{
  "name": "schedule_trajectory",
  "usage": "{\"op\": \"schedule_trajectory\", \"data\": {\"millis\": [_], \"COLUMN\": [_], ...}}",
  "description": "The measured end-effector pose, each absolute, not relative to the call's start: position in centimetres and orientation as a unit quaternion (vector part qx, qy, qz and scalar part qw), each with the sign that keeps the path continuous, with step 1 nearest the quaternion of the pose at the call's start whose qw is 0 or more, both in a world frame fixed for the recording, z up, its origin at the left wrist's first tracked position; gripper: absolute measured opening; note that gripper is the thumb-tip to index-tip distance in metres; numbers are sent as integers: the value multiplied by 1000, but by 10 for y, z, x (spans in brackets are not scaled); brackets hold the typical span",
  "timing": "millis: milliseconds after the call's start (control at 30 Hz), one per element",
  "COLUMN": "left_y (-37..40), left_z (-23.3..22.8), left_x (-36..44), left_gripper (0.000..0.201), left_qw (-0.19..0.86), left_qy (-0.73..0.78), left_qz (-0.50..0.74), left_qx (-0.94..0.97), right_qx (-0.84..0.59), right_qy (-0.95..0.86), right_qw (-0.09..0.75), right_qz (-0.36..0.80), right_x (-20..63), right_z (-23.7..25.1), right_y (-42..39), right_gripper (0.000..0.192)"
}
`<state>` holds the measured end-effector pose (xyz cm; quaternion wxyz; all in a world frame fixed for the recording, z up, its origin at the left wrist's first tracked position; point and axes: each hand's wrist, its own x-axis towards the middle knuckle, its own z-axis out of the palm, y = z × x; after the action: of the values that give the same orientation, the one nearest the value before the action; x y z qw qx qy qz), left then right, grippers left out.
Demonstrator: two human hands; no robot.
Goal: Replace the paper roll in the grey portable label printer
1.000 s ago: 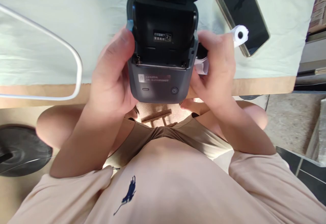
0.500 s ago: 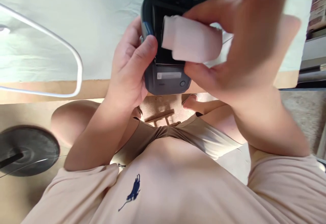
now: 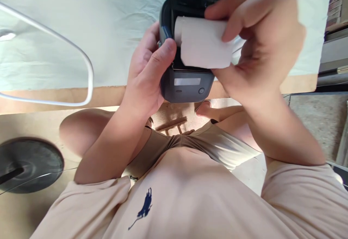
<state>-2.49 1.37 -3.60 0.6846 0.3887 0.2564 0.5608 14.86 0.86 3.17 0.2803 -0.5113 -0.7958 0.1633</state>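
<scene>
A small dark grey label printer (image 3: pixel 187 87) with its lid flipped open is held at the table's front edge by my left hand (image 3: pixel 148 76), thumb on its left rim. My right hand (image 3: pixel 258 47) grips a white paper roll (image 3: pixel 202 43) between thumb and fingers. The roll lies sideways right over the printer's open compartment; whether it rests inside I cannot tell. A pale strip and a round button show on the printer's front face.
A pale green cloth (image 3: pixel 95 25) covers the wooden table. A white cable (image 3: pixel 81 56) loops on the left. A dark round base (image 3: pixel 27 164) sits on the floor at lower left. Shelving (image 3: pixel 333 32) stands at the right edge.
My right hand left the printer's side, lifted the paper roll and brought it over the open compartment. The printer shifted right and up in view, and the phone is now hidden.
</scene>
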Motion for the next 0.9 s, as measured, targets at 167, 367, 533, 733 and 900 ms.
{"op": "schedule_trajectory", "data": {"millis": [167,367,533,733,900], "left_y": [16,17,15,14,17], "left_z": [-43,-41,-32,-28,-37], "left_x": [-25,-24,-21,-24,-29], "left_gripper": [20,17,38,73,46], "left_qw": [689,670,709,754,734], "left_qy": [238,258,287,265,279], "left_qz": [557,578,492,406,454], "left_qx": [398,389,416,443,421], "right_qx": [-453,-428,-427,-478,-457], "right_qy": [-823,-793,-810,-776,-835], "right_qw": [329,417,384,385,302], "right_qz": [98,120,118,145,56], "right_x": [150,151,157,155,159], "right_z": [25,14,12,7,8], "right_y": [6,10,9,10,11], "right_gripper": [5,7,11,23,20]}}
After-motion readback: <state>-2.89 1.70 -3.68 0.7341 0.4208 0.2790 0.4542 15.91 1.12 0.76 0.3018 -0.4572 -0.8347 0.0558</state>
